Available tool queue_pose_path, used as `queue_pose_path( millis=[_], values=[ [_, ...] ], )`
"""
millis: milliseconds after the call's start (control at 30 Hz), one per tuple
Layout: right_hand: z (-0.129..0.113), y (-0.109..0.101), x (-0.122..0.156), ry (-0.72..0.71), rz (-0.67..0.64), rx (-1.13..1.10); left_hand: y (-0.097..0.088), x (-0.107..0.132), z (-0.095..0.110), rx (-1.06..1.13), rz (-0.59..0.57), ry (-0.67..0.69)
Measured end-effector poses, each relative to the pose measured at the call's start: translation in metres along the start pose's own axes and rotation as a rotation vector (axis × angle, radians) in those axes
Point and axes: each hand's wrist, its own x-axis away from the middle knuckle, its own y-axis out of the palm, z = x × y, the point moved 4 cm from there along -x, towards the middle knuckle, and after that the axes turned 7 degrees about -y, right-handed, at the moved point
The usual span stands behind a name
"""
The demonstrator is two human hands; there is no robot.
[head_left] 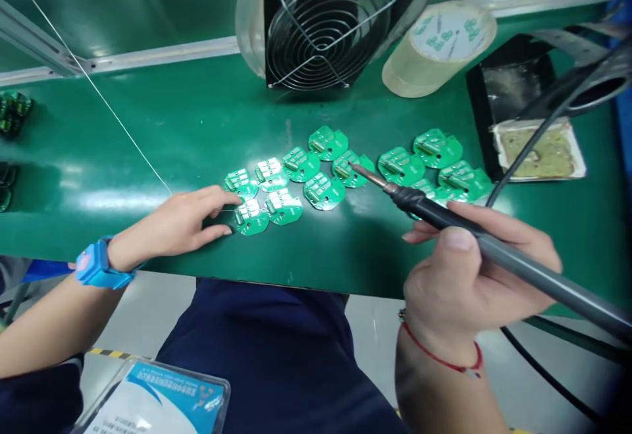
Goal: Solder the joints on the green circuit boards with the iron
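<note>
My right hand (474, 269) grips a soldering iron (429, 210) by its dark handle. The iron's tip is over a small green circuit board (351, 169) near the middle of the bench. At the left, my left hand (182, 223) has its fingertips at the edge of the leftmost circuit boards (251, 218), thumb and index finger a little apart. A thin solder wire (118, 121) comes down from the upper left into this hand, and a short end shows between the fingers. Several similar boards lie in two groups, the right group partly hidden behind the iron and hand.
A fan with a wire guard (320, 42) stands at the back. Right of it are a roll of clear tape (419, 58), a black box with a crusty yellowish pad (540, 151) and a metal iron holder (597, 91). More boards (14, 111) lie far left. A cable hangs at right.
</note>
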Motion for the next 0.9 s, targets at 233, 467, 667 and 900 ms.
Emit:
queue_pose_path(
  millis=[233,467,667,900],
  values=[
    [-0.010,0.023,-0.001,0.003,-0.077,-0.008,0.012,-0.012,0.009,-0.077,0.065,0.050],
    [-0.023,0.040,0.005,0.017,-0.233,-0.013,-0.002,-0.027,0.016,0.138,0.275,0.069],
    [-0.025,0.049,0.017,-0.017,-0.308,-0.070,-0.017,-0.033,0.013,0.464,0.454,0.032],
    [-0.022,0.051,0.022,0.026,-0.335,-0.061,-0.007,-0.041,0.019,0.110,0.557,0.051]
  ],
)
